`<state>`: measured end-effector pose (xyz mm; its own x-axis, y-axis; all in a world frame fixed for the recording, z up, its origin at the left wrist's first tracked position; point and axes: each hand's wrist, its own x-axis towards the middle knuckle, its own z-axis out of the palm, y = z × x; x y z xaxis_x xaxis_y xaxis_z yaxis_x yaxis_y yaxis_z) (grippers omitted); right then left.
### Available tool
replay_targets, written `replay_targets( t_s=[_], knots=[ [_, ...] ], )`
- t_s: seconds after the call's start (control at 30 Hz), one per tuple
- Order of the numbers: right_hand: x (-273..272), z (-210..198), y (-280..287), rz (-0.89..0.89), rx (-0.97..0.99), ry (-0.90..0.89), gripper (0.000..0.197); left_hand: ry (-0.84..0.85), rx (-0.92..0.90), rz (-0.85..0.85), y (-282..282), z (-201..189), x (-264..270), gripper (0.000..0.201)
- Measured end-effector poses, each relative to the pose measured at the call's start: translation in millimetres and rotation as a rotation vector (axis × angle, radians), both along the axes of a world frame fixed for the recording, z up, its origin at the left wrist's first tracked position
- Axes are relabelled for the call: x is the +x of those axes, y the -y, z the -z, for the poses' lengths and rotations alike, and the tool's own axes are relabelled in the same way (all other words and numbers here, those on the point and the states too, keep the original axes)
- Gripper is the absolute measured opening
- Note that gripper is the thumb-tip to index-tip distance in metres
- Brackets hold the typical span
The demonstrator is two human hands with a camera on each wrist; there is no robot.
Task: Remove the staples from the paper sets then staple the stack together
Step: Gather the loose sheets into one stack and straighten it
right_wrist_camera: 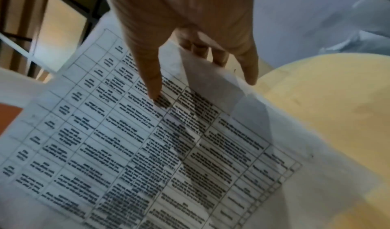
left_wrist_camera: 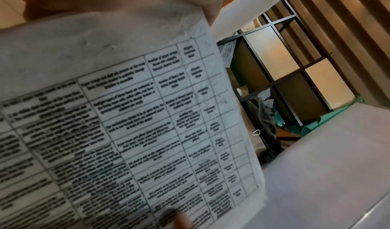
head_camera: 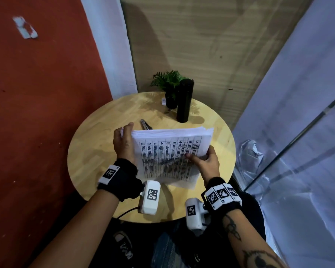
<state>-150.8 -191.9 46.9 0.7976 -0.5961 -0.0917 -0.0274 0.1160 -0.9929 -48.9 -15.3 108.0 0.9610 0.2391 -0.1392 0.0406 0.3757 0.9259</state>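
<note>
A thick stack of white paper [head_camera: 168, 153] printed with a table is held tilted above the round wooden table [head_camera: 97, 144]. My left hand [head_camera: 124, 142] grips its left edge, thumb on the near side. My right hand [head_camera: 205, 161] pinches the right edge, thumb on the printed top sheet and fingers underneath. The right wrist view shows the same stack of paper [right_wrist_camera: 147, 149] with my thumb [right_wrist_camera: 152, 82] pressed on the print. The left wrist view is filled by the top sheet [left_wrist_camera: 126, 124]. A metal staple tool [head_camera: 145, 125] lies on the table just beyond the stack.
A tall black bottle [head_camera: 184, 101] and a small potted plant [head_camera: 169, 88] stand at the table's far side. A red wall [head_camera: 37, 113] is close on the left; a clear plastic sheet [head_camera: 298, 132] hangs on the right.
</note>
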Motion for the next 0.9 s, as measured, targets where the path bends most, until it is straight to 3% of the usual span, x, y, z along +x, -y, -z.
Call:
replay_targets(
  t_s=[0.13,0.27,0.37,0.57,0.77,0.9],
  knots=[
    [0.1,2.1,-4.9,-0.003,-0.024,-0.05,0.058,0.046,0.09,0.008,-0.5,2.2,-3.9,0.018],
    [-3.3,-8.2,-2.2,-0.083,0.153,0.074,0.059,0.061,0.081,-0.02,0.5,0.6,-2.5,0.024],
    [-0.3,-15.8,-1.1,-0.136,0.08,0.044,0.05,0.05,0.03,-0.004,1.0,1.9,-3.1,0.026],
    [1.4,-15.3,1.3,0.169,-0.251,0.096,0.04,0.085,0.127,0.083,-10.1,12.1,-5.1,0.037],
    [-1.3,-11.5,-13.4,0.276,-0.281,0.13,0.019,0.062,0.087,0.076,-8.6,12.1,2.4,0.031],
    [-2.3,-5.4,-16.8,0.359,-0.183,0.149,0.024,0.046,0.078,0.08,-10.0,13.8,6.1,0.023]
  ],
)
